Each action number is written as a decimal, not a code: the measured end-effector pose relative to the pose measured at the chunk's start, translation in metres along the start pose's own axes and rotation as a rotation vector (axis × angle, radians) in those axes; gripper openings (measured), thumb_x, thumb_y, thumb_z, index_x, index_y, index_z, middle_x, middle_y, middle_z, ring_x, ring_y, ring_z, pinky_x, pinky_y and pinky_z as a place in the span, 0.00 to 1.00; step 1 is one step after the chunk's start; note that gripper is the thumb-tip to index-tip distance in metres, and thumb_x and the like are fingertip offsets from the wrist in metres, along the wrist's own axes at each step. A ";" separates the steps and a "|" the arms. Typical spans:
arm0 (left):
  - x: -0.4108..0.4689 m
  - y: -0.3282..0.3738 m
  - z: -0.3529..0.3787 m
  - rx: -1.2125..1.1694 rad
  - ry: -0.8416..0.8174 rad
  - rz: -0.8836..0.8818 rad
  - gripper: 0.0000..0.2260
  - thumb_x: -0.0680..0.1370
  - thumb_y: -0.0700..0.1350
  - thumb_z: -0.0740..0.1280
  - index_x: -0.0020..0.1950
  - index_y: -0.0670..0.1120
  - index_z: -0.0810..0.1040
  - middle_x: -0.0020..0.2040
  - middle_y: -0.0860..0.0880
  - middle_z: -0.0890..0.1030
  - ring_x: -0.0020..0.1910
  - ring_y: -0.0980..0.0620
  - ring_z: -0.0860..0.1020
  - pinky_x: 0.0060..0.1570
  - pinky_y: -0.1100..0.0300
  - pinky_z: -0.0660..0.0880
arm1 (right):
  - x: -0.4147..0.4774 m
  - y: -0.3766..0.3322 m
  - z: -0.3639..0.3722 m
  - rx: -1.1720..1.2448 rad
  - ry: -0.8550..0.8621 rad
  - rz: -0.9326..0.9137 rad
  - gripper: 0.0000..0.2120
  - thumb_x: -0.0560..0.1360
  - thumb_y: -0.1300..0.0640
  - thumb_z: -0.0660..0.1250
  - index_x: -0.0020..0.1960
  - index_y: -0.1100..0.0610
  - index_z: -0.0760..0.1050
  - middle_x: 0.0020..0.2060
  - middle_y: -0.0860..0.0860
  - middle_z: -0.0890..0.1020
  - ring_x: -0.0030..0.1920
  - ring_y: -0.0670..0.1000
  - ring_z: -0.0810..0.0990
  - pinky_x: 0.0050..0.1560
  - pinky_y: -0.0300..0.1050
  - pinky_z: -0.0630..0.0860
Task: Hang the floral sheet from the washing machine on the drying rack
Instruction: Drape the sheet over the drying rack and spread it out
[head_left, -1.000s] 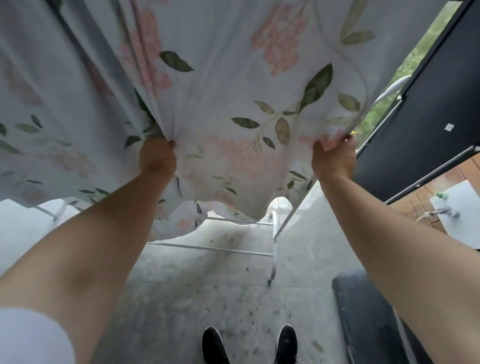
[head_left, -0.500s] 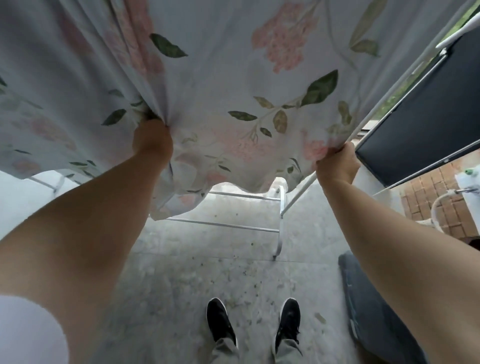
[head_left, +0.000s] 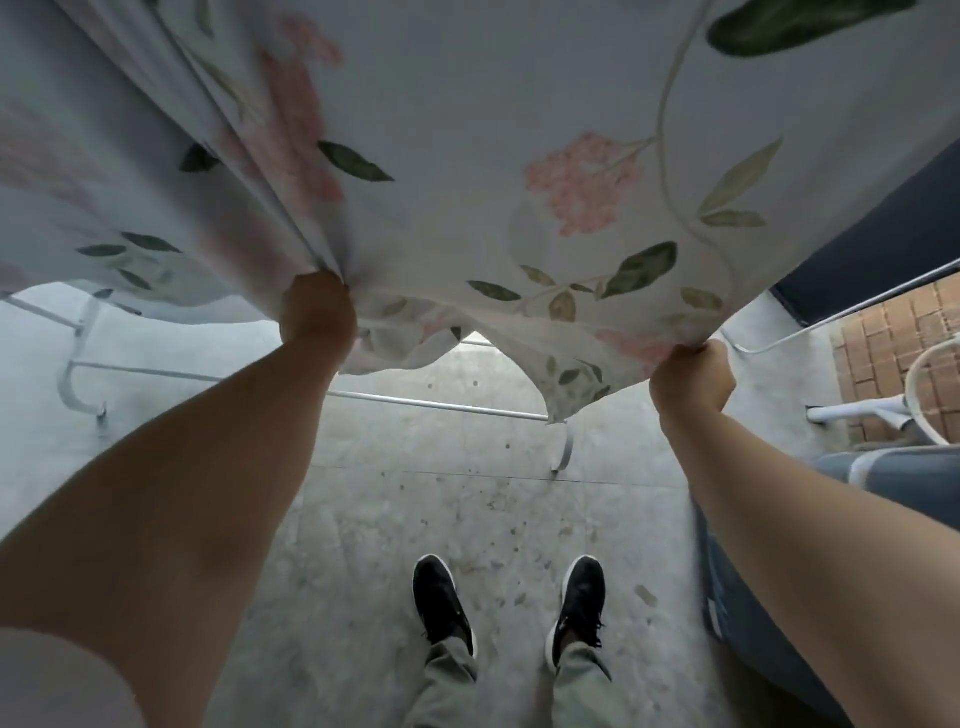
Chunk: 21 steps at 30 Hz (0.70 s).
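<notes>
Grey speckled stone floor (head_left: 363, 519) filled the lower part of my feed, marked with small dark spots. At the far right it gave way to a patch of reddish brick paving (head_left: 893, 338) below a dark panel (head_left: 883, 228). Across the whole top of the view I saw the floral sheet (head_left: 519, 104), pale with pink blossoms and green leaves, spread out overhead and stretched between both raised arms. The left hand (head_left: 318, 317) was clenched round a bunch of gathered folds, which ran up and away from the fist in long pleats. The right hand (head_left: 693, 382) was closed in a fist on the sheet's lower edge, further to the right, with the cloth drawn taut above the knuckles. Between the two hands the hem sagged in a loose scallop, and one corner hung down in front of the drying rack (head_left: 436, 406), whose white lower rail and curved feet showed beneath the cloth. The rack's upper part was hidden behind the sheet, so I could not tell whether the fabric lay on it. Black shoes (head_left: 441, 603) stood side by side on the floor below, toes toward the rack, and a blue-grey striped cloth (head_left: 883, 467) lay at the right, partly behind the right forearm.
</notes>
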<state>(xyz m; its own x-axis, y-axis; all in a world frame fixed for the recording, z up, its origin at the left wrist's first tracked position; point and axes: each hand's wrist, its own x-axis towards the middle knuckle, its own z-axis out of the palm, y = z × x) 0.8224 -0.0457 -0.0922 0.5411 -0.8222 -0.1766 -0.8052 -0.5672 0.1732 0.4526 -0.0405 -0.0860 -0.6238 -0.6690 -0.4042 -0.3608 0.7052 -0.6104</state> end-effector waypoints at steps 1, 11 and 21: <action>-0.002 0.000 0.006 -0.018 -0.022 -0.002 0.14 0.81 0.40 0.59 0.58 0.34 0.79 0.57 0.33 0.80 0.59 0.34 0.77 0.59 0.46 0.74 | -0.001 0.002 -0.002 0.004 0.010 0.002 0.13 0.76 0.53 0.53 0.53 0.60 0.70 0.47 0.55 0.75 0.46 0.59 0.73 0.47 0.51 0.74; -0.056 -0.022 -0.023 -0.074 -0.318 0.191 0.23 0.75 0.36 0.61 0.71 0.41 0.68 0.65 0.38 0.76 0.65 0.38 0.74 0.65 0.48 0.71 | -0.077 -0.012 -0.013 -0.347 -0.195 -0.163 0.21 0.82 0.55 0.55 0.69 0.67 0.69 0.63 0.63 0.74 0.63 0.64 0.74 0.57 0.50 0.71; -0.075 -0.189 -0.144 -0.015 -0.182 -0.060 0.20 0.77 0.39 0.62 0.70 0.41 0.70 0.68 0.40 0.74 0.68 0.41 0.72 0.66 0.52 0.70 | -0.236 -0.119 0.028 -0.518 -0.601 -0.631 0.18 0.78 0.56 0.62 0.66 0.62 0.74 0.64 0.60 0.78 0.64 0.58 0.77 0.66 0.49 0.72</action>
<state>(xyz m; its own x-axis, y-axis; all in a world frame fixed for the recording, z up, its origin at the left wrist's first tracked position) 0.9687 0.1167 0.0277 0.5343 -0.7654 -0.3588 -0.7684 -0.6166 0.1710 0.6617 0.0266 0.0629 0.1850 -0.8615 -0.4729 -0.8492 0.1020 -0.5182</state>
